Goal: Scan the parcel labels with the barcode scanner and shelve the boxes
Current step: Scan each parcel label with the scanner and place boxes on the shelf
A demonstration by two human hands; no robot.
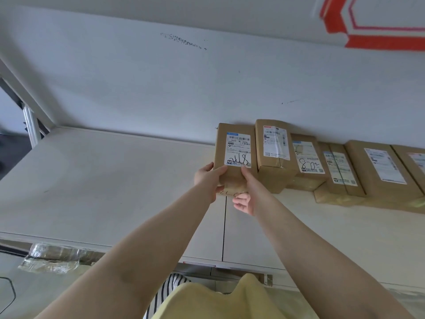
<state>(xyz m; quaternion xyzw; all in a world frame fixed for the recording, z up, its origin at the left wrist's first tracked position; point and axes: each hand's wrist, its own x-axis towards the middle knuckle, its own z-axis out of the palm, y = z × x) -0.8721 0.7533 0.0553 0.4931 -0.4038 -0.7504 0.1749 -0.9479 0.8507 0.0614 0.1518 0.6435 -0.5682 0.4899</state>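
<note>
- While both arms reach up and forward, the shelving step looks to be the one in hand: a cardboard parcel (232, 155) stands upright on the white shelf (115, 180), at the left end of a row of boxes against the wall.
- The left hand (208, 179) grips the parcel's lower left edge, thumb laid across the front face and fingers wrapped behind.
- The right hand (245, 194) pinches the lower right corner, thumb up on the front just under the shipping label (238, 149); its other fingers curl beneath and out of sight, so whether they bear any weight I cannot tell.
- The label faces outward, with barcodes and a handwritten mark readable from here.
- The parcel sits just beside its neighbour, a taller taped box (273, 153), probably touching it along the right side.
- No barcode scanner shows anywhere in view, so scanning of this parcel seems already done.
- Next move, as I judge it: nudge the parcel back flush to the wall and square with the row, then loosen both grips without tipping it forward.
</note>
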